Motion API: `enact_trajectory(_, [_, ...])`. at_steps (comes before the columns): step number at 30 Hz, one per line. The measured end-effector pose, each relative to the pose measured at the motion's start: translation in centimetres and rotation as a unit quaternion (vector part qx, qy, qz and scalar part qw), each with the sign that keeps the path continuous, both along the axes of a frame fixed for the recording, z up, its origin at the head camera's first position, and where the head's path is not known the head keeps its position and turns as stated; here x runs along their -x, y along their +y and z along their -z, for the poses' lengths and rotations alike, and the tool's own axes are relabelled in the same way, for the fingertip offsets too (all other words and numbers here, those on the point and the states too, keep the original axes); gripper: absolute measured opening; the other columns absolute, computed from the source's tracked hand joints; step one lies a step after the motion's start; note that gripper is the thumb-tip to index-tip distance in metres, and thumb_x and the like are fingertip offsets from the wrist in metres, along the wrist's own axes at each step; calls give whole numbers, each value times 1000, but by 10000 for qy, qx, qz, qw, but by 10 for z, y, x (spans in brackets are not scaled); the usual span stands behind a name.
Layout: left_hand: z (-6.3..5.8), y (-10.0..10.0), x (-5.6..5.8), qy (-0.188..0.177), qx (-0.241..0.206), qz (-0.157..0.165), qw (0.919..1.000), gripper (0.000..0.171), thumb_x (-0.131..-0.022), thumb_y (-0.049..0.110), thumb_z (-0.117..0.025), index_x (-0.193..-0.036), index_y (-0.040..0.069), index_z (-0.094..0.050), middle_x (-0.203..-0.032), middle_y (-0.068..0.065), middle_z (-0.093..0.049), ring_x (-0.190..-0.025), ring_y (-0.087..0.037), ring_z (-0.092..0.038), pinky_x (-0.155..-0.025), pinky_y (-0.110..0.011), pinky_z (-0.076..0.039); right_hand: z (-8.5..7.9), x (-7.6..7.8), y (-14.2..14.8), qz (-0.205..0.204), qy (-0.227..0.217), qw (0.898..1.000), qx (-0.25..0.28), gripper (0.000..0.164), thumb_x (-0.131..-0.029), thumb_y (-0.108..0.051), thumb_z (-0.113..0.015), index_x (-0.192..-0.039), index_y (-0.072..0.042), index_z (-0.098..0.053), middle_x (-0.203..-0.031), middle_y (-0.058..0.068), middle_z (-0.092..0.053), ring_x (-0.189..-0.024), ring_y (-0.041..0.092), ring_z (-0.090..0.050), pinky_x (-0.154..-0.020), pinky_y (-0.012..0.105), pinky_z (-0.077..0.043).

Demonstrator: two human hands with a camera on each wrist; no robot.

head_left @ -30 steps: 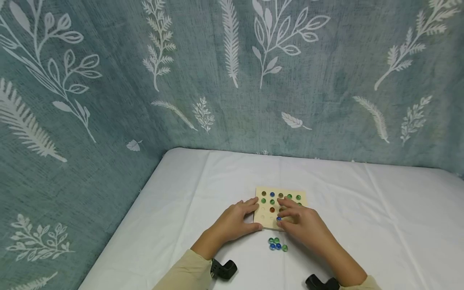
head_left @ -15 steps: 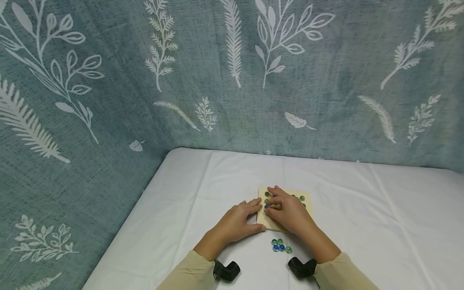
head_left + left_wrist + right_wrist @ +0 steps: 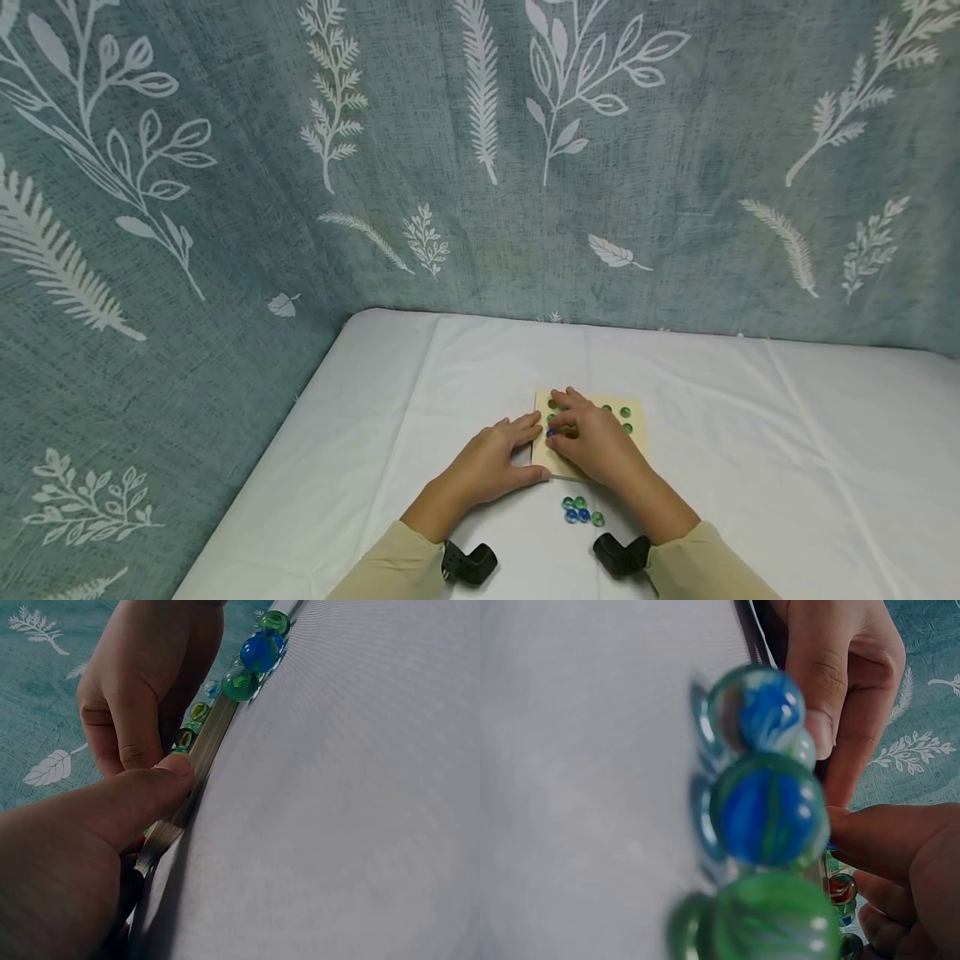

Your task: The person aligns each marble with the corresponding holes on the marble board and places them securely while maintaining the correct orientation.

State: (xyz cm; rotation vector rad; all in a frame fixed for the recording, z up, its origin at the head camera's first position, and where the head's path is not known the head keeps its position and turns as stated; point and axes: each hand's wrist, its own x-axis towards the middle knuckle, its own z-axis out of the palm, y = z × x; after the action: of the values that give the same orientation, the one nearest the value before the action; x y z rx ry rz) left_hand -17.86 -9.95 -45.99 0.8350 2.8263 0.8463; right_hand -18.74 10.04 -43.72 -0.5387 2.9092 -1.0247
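Observation:
My left hand [image 3: 491, 457] lies at the left side of a pale wooden marble board [image 3: 561, 464]. Its fingers stretch over the left edge, and the thumb [image 3: 169, 774] presses on the front edge. My right hand [image 3: 596, 442] is above the board and pinches a blue marble [image 3: 551, 432] between thumb and fingers, low over the left column. Green and dark marbles sit in hollows along the back rows, such as a green marble [image 3: 626, 412] at the right. The right hand hides much of the board's middle.
In front of the board, a small cluster of loose blue and green marbles [image 3: 583, 516] lies on the white cloth [image 3: 420, 383]. Black wrist cameras are on both wrists, the right one [image 3: 621, 554] close to the cluster. A leaf-patterned teal curtain [image 3: 450, 150] hangs behind and to the left.
My right hand has moved left across the board, carrying the blue marble from the front middle to the left column, then slightly nearer. The left hand stays on the board's edge.

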Motion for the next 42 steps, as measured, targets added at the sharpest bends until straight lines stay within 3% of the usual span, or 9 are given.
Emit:
enact_trajectory(14, [0,5,-3,-86,69,-71,9999,68,-87,54,-68,-144,19,-53,-156,11,-37,-139,-38,-42,-112,-52,-39,-6,-11,18,242,7,9997,82,22,-88,-21,-74,-106,-10,-76,-152,9,-46,-145,33,-34,-109,61,-37])
enact_trajectory(21, [-1,6,-2,-104,46,-122,9999,67,-86,52,-71,-143,20,-54,-156,11,-38,-139,-38,-42,-112,-51,-39,-11,-29,33,284,525,9974,412,21,-87,-21,-76,-106,-13,-77,-143,3,-56,-132,32,-52,-101,55,-47])
enact_trajectory(25, [-1,7,-2,-147,31,-188,9997,68,-86,52,-71,-143,20,-54,-156,13,-38,-139,-37,-42,-112,-50,-39,-13,-40,41,312,622,9958,592,18,-84,-17,-78,-102,-15,-77,-130,2,-66,-112,23,-65,-84,39,-57])
enact_trajectory(28, [-1,7,-3,-170,28,-213,9996,68,-85,52,-72,-143,20,-54,-156,13,-38,-140,-36,-41,-112,-49,-39,-12,-48,47,313,490,9957,724,19,-82,-15,-80,-101,-16,-77,-115,-1,-72,-88,9,-66,-67,25,-54])
enact_trajectory(31, [-1,7,-3,-174,28,-229,9996,68,-85,52,-72,-143,20,-54,-156,12,-38,-140,-36,-41,-113,-49,-39,-11,-55,53,302,187,9965,757,20,-81,-17,-80,-101,-18,-77,-100,-5,-72,-74,2,-58,-61,21,-50])
enact_trajectory(36, [-1,7,-2,-125,5,-228,9997,68,-86,49,-73,-143,19,-54,-156,11,-38,-140,-34,-41,-114,-48,-38,-11,-63,61,327,-285,9959,790,19,-80,-24,-82,-98,-17,-77,-81,-9,-63,-69,5,-52,-58,22,-47])
enact_trajectory(42, [-1,7,-2,-154,-36,-243,9996,68,-86,48,-73,-144,19,-53,-156,10,-37,-141,-34,-40,-114,-48,-37,-8,-68,67,73,-829,9928,858,26,-81,-31,-81,-100,-14,-76,-81,-6,-63,-69,5,-53,-59,22,-48])
